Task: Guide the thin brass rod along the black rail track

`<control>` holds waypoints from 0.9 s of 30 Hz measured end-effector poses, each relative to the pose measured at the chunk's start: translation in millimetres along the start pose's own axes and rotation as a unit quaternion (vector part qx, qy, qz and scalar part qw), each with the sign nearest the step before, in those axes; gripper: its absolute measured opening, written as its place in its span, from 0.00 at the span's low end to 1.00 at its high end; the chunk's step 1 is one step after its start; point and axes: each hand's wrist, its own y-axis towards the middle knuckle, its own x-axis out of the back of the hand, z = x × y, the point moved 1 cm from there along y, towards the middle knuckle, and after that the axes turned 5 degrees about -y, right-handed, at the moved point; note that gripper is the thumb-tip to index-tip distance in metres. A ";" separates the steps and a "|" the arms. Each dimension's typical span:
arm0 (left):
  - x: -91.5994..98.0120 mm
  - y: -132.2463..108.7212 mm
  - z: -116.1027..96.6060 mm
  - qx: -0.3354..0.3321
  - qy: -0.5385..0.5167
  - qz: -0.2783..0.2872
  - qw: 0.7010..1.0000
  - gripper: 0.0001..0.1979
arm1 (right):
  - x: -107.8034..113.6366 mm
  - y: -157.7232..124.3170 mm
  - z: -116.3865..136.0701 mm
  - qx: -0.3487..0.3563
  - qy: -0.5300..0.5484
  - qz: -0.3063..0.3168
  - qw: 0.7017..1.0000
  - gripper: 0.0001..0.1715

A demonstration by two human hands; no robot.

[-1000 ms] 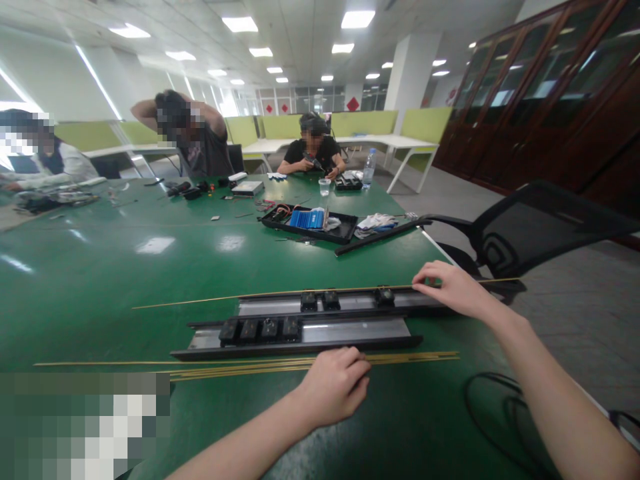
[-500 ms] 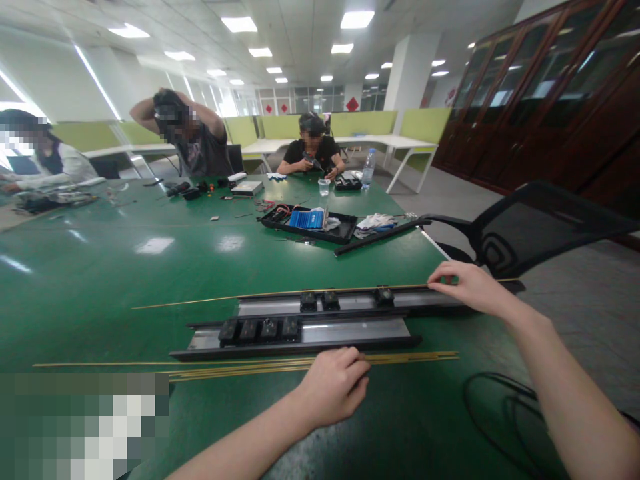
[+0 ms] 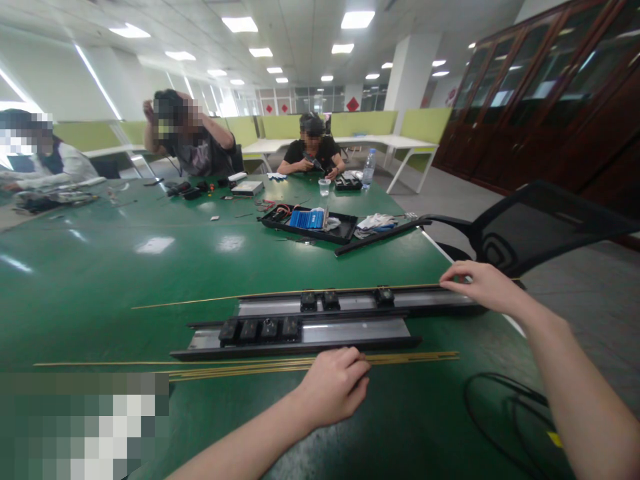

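Two long black track rails lie across the green table (image 3: 100, 280). The near rail (image 3: 350, 333) carries several black socket modules at its left part; the far rail (image 3: 425, 300) carries three. My left hand (image 3: 335, 383) rests with curled fingers on a bundle of thin brass rods (image 3: 415, 358) just in front of the near rail. My right hand (image 3: 480, 287) is at the far rail's right end, fingers pinched on a single thin brass rod (image 3: 200, 299) that runs along the rail's far side.
A black tray (image 3: 345, 233) with a blue part, a loose black strip (image 3: 380, 235), cloths, a cup and a bottle lie farther back. Three people sit at the far side. A black mesh chair (image 3: 540, 227) stands at the right edge. A black cable (image 3: 500, 413) loops near me.
My right hand has slid to the right along the far rail and the thin brass rod, towards the rail's end. My left hand has stayed on the rod bundle.
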 end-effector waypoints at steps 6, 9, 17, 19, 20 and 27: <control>-2.1 -1.1 1.2 0.001 0.001 -0.008 1.000 0.10 | 2.5 -1.8 -5.3 -0.014 0.011 0.009 1.000 0.23; -2.6 -2.0 1.7 0.000 -0.002 -0.010 1.000 0.10 | 2.3 -2.3 -7.8 -0.025 0.009 0.010 1.000 0.23; -0.4 0.2 0.4 -0.005 -0.001 -0.011 1.000 0.10 | 4.7 -4.1 -14.2 -0.043 -0.010 0.013 0.999 0.21; 0.0 0.5 0.0 -0.004 0.001 -0.009 1.000 0.10 | 6.2 -4.9 -16.5 -0.048 -0.014 0.015 0.999 0.21; 0.2 0.4 -0.1 -0.004 0.001 -0.008 1.000 0.10 | 6.8 -5.3 -18.1 -0.051 -0.015 0.015 0.998 0.21; -0.1 -0.3 0.3 0.000 0.000 -0.002 1.000 0.10 | 5.7 -8.1 -31.3 -0.077 -0.011 0.015 0.997 0.21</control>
